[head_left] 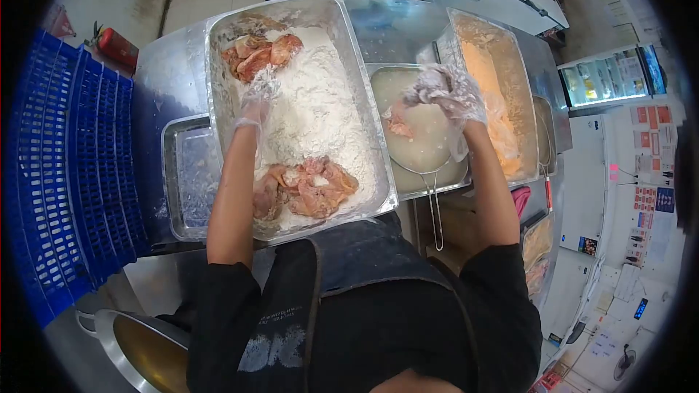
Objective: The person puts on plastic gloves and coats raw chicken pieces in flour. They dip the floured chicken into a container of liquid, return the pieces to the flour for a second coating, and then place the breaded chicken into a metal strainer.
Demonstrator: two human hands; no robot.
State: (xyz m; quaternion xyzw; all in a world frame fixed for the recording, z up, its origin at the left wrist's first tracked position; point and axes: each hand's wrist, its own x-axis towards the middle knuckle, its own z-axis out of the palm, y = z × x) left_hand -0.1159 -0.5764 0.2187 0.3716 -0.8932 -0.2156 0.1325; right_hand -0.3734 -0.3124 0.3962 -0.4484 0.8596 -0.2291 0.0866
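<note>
A large metal tray [386, 175] holds white flour [313, 98], with raw meat pieces [318, 188] at its near end and more meat [256, 57] at its far left. My left hand [256, 102], in a clear flour-dusted glove, is in the flour just below the far meat; its fingers are partly hidden. My right hand [448, 94], gloved and coated in wet flour, is above a pan of cloudy liquid [415, 91], its fingers closed around something floury I cannot make out. A piece of meat [399, 121] lies in the wire strainer [431, 182] in the liquid.
A tray of orange powder [484, 65] stands at the right. An empty-looking metal tray [191, 182] is at the left, beside blue plastic crates [65, 175]. A large metal pot [138, 353] is at the lower left. A fire extinguisher [116, 47] stands behind.
</note>
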